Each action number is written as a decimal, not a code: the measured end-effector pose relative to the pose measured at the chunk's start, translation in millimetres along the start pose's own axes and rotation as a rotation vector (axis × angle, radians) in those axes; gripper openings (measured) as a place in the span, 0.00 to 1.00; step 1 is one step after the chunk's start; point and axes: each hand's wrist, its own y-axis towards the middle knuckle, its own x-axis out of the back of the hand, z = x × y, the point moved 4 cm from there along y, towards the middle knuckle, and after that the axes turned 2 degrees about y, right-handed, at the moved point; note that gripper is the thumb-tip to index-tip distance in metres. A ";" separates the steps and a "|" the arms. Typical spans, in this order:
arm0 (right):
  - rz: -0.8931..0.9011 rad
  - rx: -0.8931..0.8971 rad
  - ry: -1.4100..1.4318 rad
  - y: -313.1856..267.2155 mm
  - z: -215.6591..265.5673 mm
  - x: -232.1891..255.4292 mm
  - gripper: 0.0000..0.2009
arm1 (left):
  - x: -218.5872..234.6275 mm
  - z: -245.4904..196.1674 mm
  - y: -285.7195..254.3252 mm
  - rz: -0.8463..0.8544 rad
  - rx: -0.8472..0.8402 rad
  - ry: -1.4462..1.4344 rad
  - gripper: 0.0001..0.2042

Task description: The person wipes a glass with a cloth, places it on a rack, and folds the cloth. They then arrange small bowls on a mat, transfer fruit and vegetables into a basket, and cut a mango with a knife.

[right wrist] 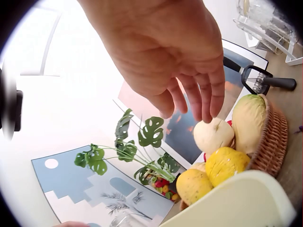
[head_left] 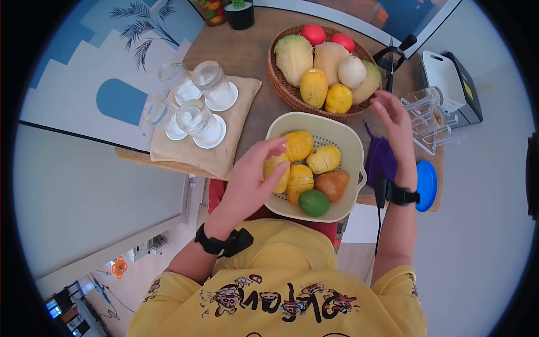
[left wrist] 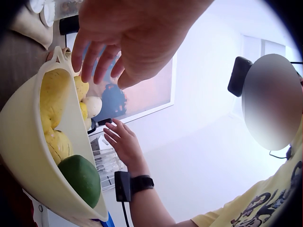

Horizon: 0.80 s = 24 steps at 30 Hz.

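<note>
A cream colander (head_left: 352,147) holds several yellow mangoes (head_left: 324,159), a brownish-orange pear-shaped fruit (head_left: 332,185) and a green fruit (head_left: 314,203). Over its left rim hovers my left hand (head_left: 254,175), fingers loosely bent and grasping nothing; it partly hides one mango. My right hand (head_left: 394,119) is raised beside the right edge of a round wicker basket (head_left: 275,76), and its palm is bare in the right wrist view. In that basket lie two yellow mangoes (head_left: 313,88), a pale round fruit (head_left: 352,72), larger fruits in white foam netting (head_left: 294,60) and two red fruits (head_left: 313,35).
Upturned glasses (head_left: 212,84) on white coasters stand on a beige cloth (head_left: 241,112) at left. To the right are a purple pouch (head_left: 382,160), a blue plate (head_left: 426,185), a glass rack (head_left: 432,121) and a white bin (head_left: 441,73). Black-handled tools (head_left: 393,56) lie behind the basket.
</note>
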 end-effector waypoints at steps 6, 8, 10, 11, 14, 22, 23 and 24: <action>0.364 -0.038 -0.239 -98.7 37.9 -36.1 0.19 | -3.0 -0.6 6.9 -0.001 -0.014 0.026 0.20; 0.380 -0.003 -0.308 -114.3 41.7 -40.9 0.21 | -5.8 -3.7 9.7 0.004 -0.036 0.043 0.20; 0.410 0.023 -0.461 -123.2 46.5 -42.6 0.23 | -9.3 -4.9 13.1 0.009 -0.060 0.059 0.20; 0.410 0.020 -0.460 -126.3 48.9 -42.9 0.23 | -9.8 -3.9 14.3 -0.007 -0.064 0.056 0.20; 0.429 0.085 -0.521 -133.9 61.0 -46.8 0.26 | -6.0 -4.2 16.5 -0.049 -0.074 0.062 0.20; 0.464 0.110 -0.338 -143.6 70.4 -74.5 0.29 | 3.8 -18.0 4.8 0.138 -0.249 0.757 0.38; 0.464 0.114 -0.337 -143.7 71.6 -76.2 0.29 | -1.7 -13.5 0.5 0.215 -0.269 0.802 0.44; 0.433 0.117 -0.344 -142.2 72.9 -76.6 0.28 | -6.7 -9.4 -2.4 0.291 -0.290 0.848 0.49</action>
